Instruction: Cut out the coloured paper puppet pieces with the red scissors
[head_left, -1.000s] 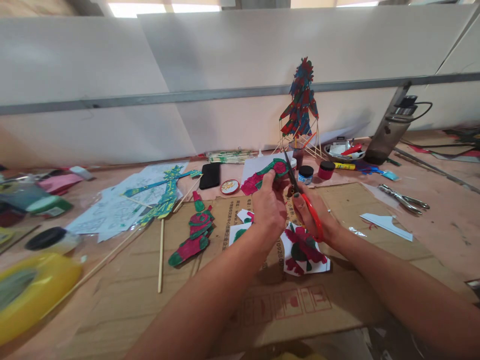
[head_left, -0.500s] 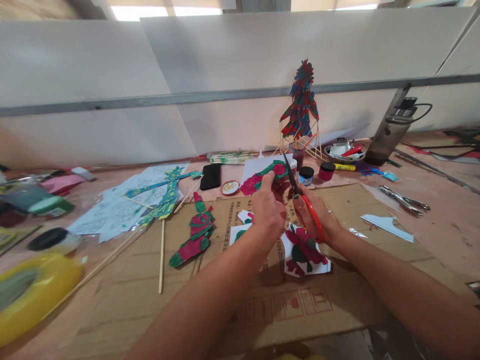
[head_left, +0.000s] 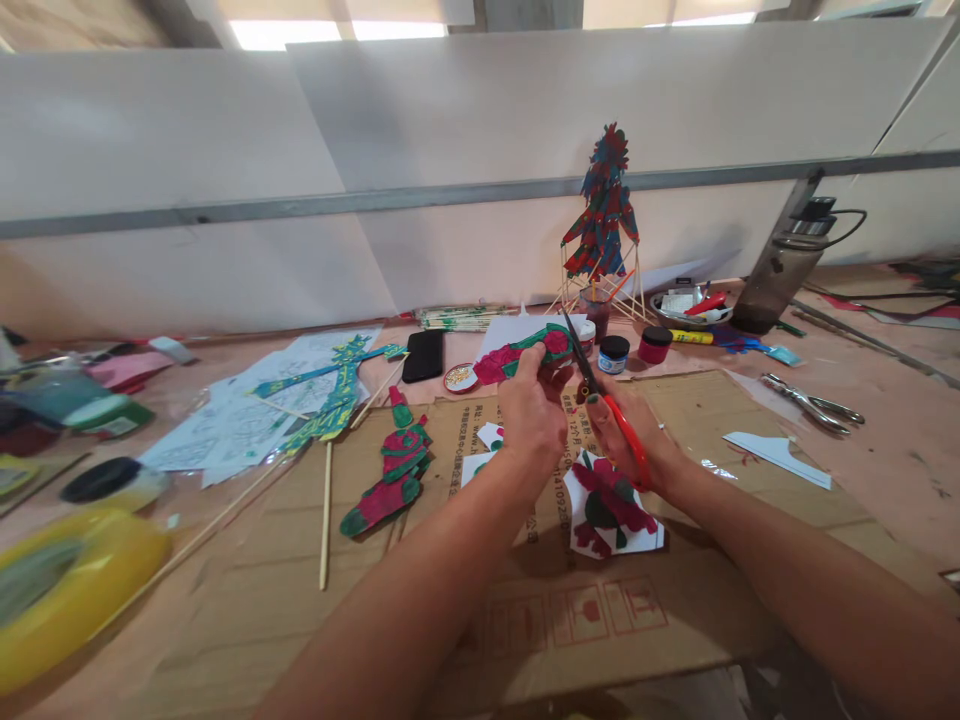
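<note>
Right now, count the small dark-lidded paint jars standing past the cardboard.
2. One jar with a blue label stands just beyond the scissors in the right hand; a red jar is beside it, to its right. Others may be hidden behind the hands.

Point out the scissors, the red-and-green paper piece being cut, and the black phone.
scissors (head_left: 628, 440), head view, on the red handle in the right hand.
red-and-green paper piece (head_left: 525, 352), head view, on its coloured middle above the left hand.
black phone (head_left: 422, 355), head view, centre of its back.
</note>
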